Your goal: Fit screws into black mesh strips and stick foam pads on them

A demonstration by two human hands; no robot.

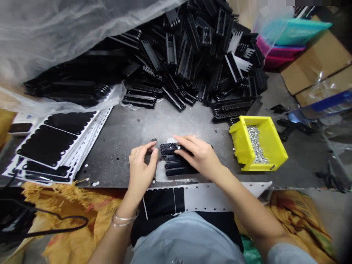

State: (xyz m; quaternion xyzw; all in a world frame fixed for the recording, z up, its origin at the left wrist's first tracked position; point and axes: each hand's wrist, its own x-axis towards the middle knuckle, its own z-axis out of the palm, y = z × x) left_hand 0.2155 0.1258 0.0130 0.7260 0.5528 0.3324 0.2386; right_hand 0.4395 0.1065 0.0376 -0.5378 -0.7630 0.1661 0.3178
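Note:
My left hand (143, 165) sits near the front of the grey metal table (121, 135), its fingers pinched on a small black strip at its tip. My right hand (196, 154) lies over a short row of black slotted plastic parts (173, 161), fingers stretched flat and pressing the topmost one. A white backing sheet with black adhesive strips (165, 201) rests across my lap below both hands.
A large heap of black slotted parts (198, 55) fills the back of the table under a clear plastic sheet (55, 33). Stacked sheets of black stickers (55, 146) lie left. A yellow bin of small screws (258, 146) stands right. Cardboard boxes (316, 66) sit far right.

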